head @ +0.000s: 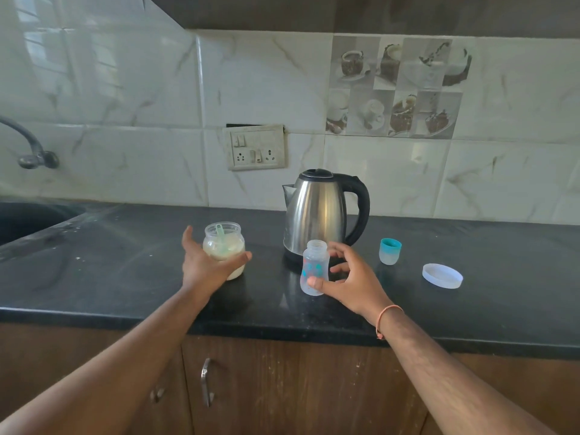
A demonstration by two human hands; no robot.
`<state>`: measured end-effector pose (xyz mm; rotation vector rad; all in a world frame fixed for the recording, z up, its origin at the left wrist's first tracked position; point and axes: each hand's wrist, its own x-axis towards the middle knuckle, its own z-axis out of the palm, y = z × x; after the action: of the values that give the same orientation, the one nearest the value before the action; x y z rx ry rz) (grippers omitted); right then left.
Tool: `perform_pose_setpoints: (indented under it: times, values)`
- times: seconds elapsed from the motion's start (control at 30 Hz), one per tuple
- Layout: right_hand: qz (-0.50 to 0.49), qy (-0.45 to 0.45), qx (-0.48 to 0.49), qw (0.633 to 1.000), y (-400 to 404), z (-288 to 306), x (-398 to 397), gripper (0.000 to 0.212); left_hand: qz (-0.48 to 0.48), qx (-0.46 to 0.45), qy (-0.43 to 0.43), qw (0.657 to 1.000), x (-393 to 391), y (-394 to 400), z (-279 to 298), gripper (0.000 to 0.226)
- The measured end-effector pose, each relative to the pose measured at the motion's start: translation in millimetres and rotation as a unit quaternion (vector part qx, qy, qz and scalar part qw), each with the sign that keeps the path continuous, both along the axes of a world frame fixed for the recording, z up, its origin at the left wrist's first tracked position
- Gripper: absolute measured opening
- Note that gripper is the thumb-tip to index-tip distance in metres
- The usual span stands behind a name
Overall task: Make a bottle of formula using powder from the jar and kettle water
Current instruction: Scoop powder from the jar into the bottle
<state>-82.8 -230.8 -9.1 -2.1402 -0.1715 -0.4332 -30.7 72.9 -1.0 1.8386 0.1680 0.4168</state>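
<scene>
An open clear jar (223, 243) of pale powder stands on the black counter (125, 271), with a light scoop standing inside it. My left hand (204, 262) wraps around the jar's near side, thumb across its front. A small clear baby bottle (314, 267) with teal print stands uncapped in front of the steel kettle (317, 215). My right hand (351, 277) grips the bottle, thumb on its lower front and fingers behind it. The kettle's lid is down and its black handle points right.
A teal-and-clear bottle cap (390, 251) and a flat white jar lid (442, 275) lie on the counter to the right. A dark sink (28, 221) and a tap (28, 142) are at the far left. A wall socket panel (255, 147) sits behind the kettle.
</scene>
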Motion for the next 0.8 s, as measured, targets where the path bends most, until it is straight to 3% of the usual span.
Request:
perform_pose_setpoints:
  times: [0.07,0.2,0.33,0.53,0.67,0.8]
  values:
    - [-0.010,-0.020,0.029,0.999,-1,1,-2,0.082,-0.011,-0.024,0.026,0.999,6,-3,0,0.141]
    - [-0.022,-0.061,0.103,0.993,-2,7,-3,0.054,0.017,0.056,0.016,0.998,9,-10,-1,0.094]
    - [-0.027,-0.094,0.092,0.991,4,30,-6,0.038,-0.057,0.071,-0.020,0.996,5,-12,-1,0.092]
    - [0.026,-0.160,-0.077,0.984,39,83,1,0.015,-0.137,0.169,-0.095,0.972,-3,-21,4,0.092]
    - [0.015,-0.117,-0.239,0.964,69,98,8,0.019,-0.158,0.189,-0.125,0.961,-7,-22,6,0.093]
    - [-0.026,-0.075,-0.315,0.946,91,102,13,0.027,-0.167,0.197,-0.144,0.955,-8,-21,6,0.092]
